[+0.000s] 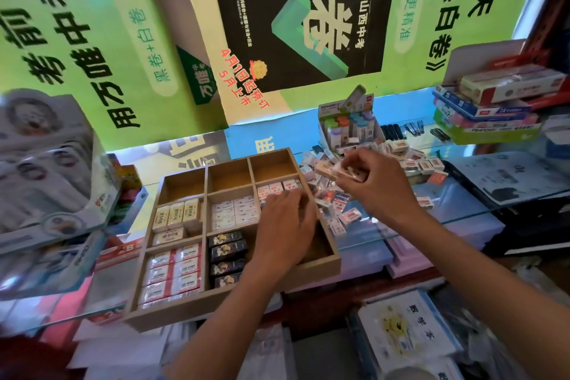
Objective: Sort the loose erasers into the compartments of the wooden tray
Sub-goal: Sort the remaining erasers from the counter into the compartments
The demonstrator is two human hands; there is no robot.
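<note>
A wooden tray (234, 296) with several compartments lies on the glass counter. Cream erasers (175, 216), white erasers (234, 213), red-and-white erasers (172, 274) and black erasers (226, 259) fill its left and middle cells; the far row stands bare. My left hand (285, 225) reaches into the right column, fingers down over red-labelled erasers (277, 187); what it touches is hidden. My right hand (374, 182) hovers above the loose pile (410, 160) to the right of the tray and pinches a beige eraser (327, 170), with more wrapped ones under its fingers.
A display box of coloured correction tapes (348, 126) stands behind the pile. Stacked stationery boxes (487, 108) sit at the far right, packaged goods (46, 163) at the left. Booklets (410, 330) lie under the counter's near edge.
</note>
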